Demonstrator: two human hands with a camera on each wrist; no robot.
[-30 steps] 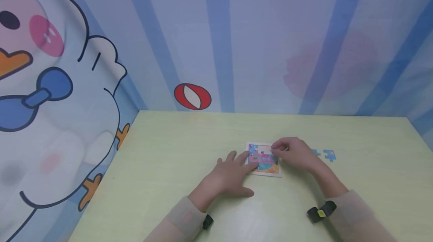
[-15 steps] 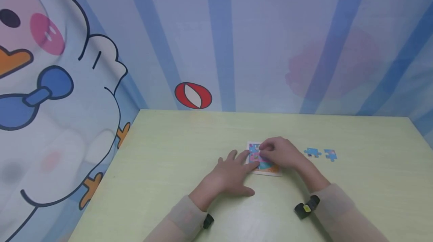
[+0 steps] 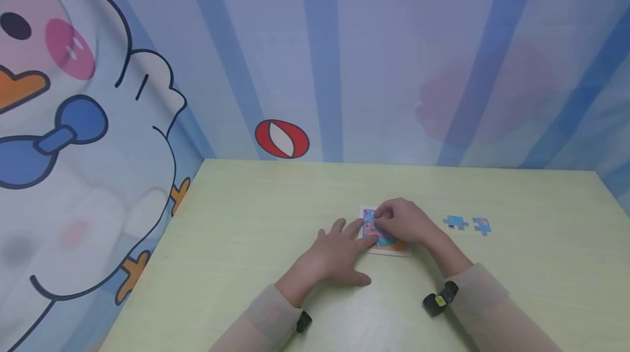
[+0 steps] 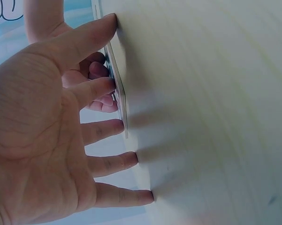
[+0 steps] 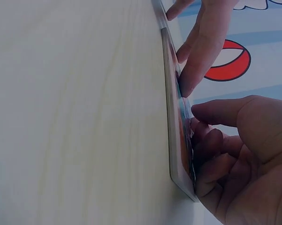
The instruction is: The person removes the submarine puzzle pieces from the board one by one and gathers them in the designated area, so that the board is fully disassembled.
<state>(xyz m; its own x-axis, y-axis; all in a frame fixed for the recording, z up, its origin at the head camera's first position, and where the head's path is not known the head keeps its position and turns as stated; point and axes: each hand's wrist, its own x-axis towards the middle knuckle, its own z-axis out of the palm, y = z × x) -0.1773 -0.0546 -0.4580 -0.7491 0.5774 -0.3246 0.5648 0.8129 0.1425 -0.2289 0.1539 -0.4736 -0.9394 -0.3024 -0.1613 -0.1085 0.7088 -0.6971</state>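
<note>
The thumb and fingers of my right hand (image 3: pixel 404 222) bend over the upper part of a small puzzle (image 3: pixel 388 243); whether they pinch a piece, I cannot tell. My left hand (image 3: pixel 332 256) spreads relaxed, grasping nothing, index and middle fingertips on the puzzle's left side. The puzzle lies flat on the table (image 3: pixel 541 259) between my hands. Good work here, I judge, means steadying it lightly with those two fingertips, matching edges before pressing, and pressing straight down. To the right, a blue piece (image 3: pixel 455 222) lies just beside a second blue piece (image 3: pixel 482 226).
</note>
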